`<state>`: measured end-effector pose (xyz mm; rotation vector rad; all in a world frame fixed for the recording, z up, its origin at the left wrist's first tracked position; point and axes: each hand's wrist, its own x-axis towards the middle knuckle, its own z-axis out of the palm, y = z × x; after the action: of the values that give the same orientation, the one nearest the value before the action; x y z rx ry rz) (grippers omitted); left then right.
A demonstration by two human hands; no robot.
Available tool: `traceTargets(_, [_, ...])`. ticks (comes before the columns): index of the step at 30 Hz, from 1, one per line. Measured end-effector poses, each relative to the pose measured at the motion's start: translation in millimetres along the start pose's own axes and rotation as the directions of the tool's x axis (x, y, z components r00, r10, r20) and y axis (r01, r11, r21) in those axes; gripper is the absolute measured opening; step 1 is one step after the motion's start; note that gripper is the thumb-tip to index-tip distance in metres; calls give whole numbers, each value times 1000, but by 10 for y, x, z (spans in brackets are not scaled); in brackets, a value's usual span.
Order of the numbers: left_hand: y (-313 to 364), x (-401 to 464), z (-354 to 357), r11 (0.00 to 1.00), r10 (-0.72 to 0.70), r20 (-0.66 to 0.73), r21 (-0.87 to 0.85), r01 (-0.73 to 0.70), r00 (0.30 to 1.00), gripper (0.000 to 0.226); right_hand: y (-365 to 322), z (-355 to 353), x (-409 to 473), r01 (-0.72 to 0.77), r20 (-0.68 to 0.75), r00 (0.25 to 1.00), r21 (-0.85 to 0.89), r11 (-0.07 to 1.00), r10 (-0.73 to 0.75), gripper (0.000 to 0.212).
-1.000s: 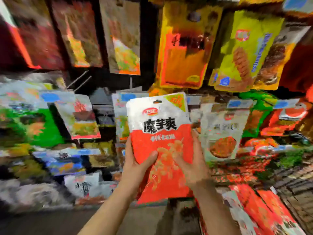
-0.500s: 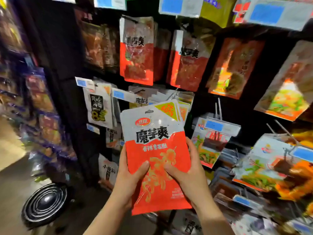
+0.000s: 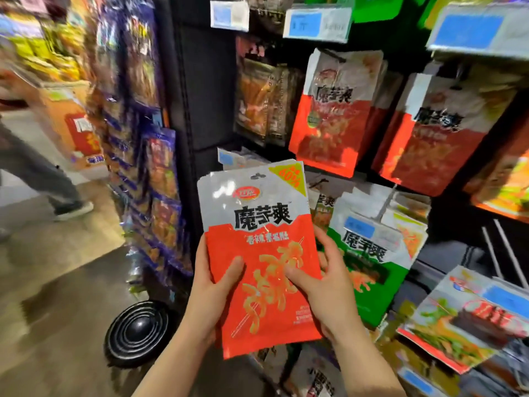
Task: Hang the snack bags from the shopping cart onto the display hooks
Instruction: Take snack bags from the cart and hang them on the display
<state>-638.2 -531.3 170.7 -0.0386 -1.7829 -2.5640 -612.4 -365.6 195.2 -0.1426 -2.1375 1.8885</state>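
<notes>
I hold a white-and-red snack bag (image 3: 257,247) upright in front of the display, its hang hole at the top. My left hand (image 3: 210,293) grips its left edge, thumb across the front. My right hand (image 3: 323,285) grips the right edge the same way. More bags seem stacked behind the front one. Matching red-and-white bags (image 3: 332,110) hang on hooks up and to the right, with a darker red row (image 3: 429,133) beside them. A green-and-white bag (image 3: 369,253) hangs just right of my hands. Two bare hook rods (image 3: 498,247) stick out at the far right.
A black shelving upright (image 3: 197,90) stands left of the hooks, with purple snack packs (image 3: 160,173) hanging on its side. A round black coiled object (image 3: 137,333) lies on the floor. A person's leg and shoe (image 3: 57,190) cross the aisle at the left. Price tags (image 3: 315,24) line the hook rails.
The view has swung left along the display, from orange and yellow bags to the matching red-and-white ones. Both hands keep the same hold on the bag.
</notes>
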Motion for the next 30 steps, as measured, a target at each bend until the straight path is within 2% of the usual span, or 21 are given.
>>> traceTargets(2, [89, 159, 68, 999, -28, -20, -19, 27, 999, 41, -57, -31, 198, 11, -2, 1000, 57, 998, -11, 74])
traceTargets(4, [167, 321, 157, 999, -23, 0, -26, 23, 1000, 37, -98, -94, 382, 14, -18, 1000, 118, 993, -12, 72])
traceTargets(8, [195, 571, 303, 999, 35, 100, -29, -32, 994, 57, -164, -265, 663, -1, -82, 996, 251, 968, 23, 62])
traceTargets(11, [172, 713, 355, 997, 72, 199, -18, -69, 977, 98, -223, -361, 784, 9, -139, 990, 294, 956, 33, 54])
traceTargets(12, [169, 752, 381, 997, 74, 225, -15, -73, 972, 105, -230, -387, 817, 7, -152, 988, 302, 953, 41, 53])
traceTargets(14, [132, 853, 418, 997, 75, 251, 1, -78, 965, 100, -233, -418, 869, -2, -177, 982, 316, 949, 61, 54])
traceTargets(16, [91, 980, 439, 994, 107, 232, -9, -107, 967, 78, -242, -406, 902, -6, -196, 978, 330, 944, 75, 57])
traceTargets(17, [77, 1046, 454, 993, 119, 231, -32, -115, 966, 74, -255, -387, 913, -3, -206, 976, 332, 943, 76, 57])
traceTargets(20, [82, 1229, 515, 988, 141, 231, -95, -122, 963, 78, -312, -311, 949, 35, -248, 968, 329, 944, 50, 54])
traceTargets(23, [134, 1411, 477, 982, 138, 301, -163, -91, 944, 75, -364, -175, 973, 91, -315, 949, 301, 949, 8, 55])
traceTargets(28, [322, 1773, 217, 992, 65, 486, -127, -3, 872, 96, -503, 165, 979, 157, -418, 908, 296, 942, -20, 57])
traceTargets(30, [388, 1891, 118, 993, 50, 513, -118, 13, 857, 94, -557, 322, 997, 179, -451, 892, 293, 939, -29, 62])
